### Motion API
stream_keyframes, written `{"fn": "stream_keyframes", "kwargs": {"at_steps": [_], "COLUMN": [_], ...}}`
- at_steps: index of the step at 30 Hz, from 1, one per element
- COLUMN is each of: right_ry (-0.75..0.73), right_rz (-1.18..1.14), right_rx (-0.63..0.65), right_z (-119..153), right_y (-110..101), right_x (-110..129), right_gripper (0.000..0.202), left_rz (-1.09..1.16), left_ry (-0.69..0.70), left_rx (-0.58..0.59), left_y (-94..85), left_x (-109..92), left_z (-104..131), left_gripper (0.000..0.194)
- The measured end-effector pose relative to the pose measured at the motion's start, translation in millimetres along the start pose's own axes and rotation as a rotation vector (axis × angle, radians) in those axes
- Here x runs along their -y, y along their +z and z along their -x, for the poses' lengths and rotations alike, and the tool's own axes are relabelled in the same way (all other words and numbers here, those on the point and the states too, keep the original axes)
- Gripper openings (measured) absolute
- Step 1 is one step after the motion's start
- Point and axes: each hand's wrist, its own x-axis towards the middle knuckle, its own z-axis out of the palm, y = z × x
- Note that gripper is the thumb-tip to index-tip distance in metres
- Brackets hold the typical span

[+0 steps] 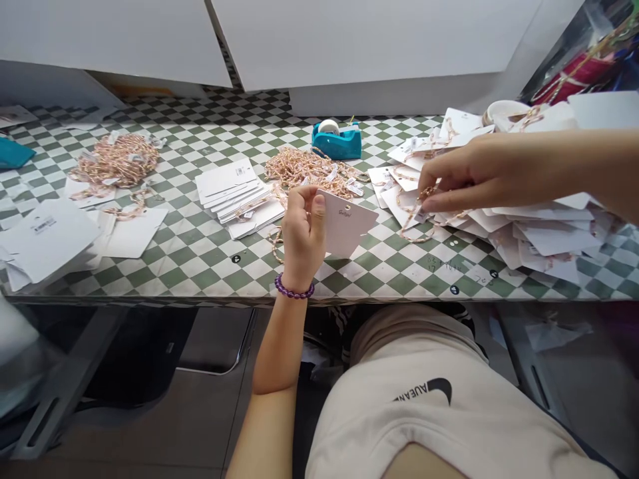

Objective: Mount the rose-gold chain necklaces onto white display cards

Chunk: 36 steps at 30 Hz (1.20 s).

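Card (pixel 349 231) partly hidden by left hand (pixel 304 229)

Looks like a small workshop or packing bench. Long table (pixel 349 276) w/ green-and-white checkered cover, pen marks on it near right. Teal tape dispenser (pixel 336 141) far middle. Bead-strand heaps, one (pixel 117 159) at left, one (pixel 304 169) in the middle; stacks of white cards (pixel 239 189) left of middle, big loose pile of carded strands (pixel 539 229) at right. White panels (pixel 369 40) along far side, metal table legs and gray tiled floor (pixel 210 416) below.
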Motion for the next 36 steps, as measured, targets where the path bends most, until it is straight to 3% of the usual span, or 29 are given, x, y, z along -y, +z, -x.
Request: {"fn": "stream_keyframes", "kwargs": {"at_steps": [1, 3, 7, 12, 16, 21, 25, 29, 36], "right_ry": [0.025, 0.036, -0.101, -0.276, -0.334, -0.272, -0.235, -0.253, 0.001], "right_rz": [0.125, 0.215, 0.159, 0.048, 0.028, -0.028, -0.196, -0.403, -0.223], "right_rx": [0.217, 0.33, 0.23, 0.227, 0.236, 0.315, 0.363, 0.426, 0.284], "right_z": [5.1, 14.4, 25.4, 26.6, 20.3, 2.0, -21.6, -51.6, -86.5], "right_y": [1.9, 4.4, 6.6, 10.5, 12.8, 19.0, 30.3, 43.5, 57.7], "right_x": [12.9, 30.7, 40.1, 52.5, 68.7, 77.1, 81.7, 81.7, 83.6], "right_gripper": [0.023, 0.034, 0.047, 0.042, 0.038, 0.045, 0.031, 0.029, 0.027], "left_rz": [0.014, 0.044, 0.082, 0.143, 0.278, 0.459, 0.615, 0.686, 0.632], "left_ry": [-0.004, -0.011, -0.024, -0.066, -0.176, -0.343, -0.43, -0.449, -0.399], "left_rx": [-0.005, -0.007, -0.003, 0.035, 0.102, 0.109, 0.095, 0.125, 0.217], "left_y": [0.5, 1.4, 2.3, 1.0, -0.6, -3.7, -4.7, -5.1, -8.1], "left_x": [0.4, 0.6, -0.2, 0.8, 1.4, -4.7, -8.1, -6.9, -6.6], "left_z": [0.0, -0.1, 0.0, -0.1, -0.9, -2.3, -3.6, -4.6, -3.6], "left_gripper": [0.04, 0.041, 0.043, 0.041, 0.03, 0.02, 0.031, 0.034, 0.032]}}
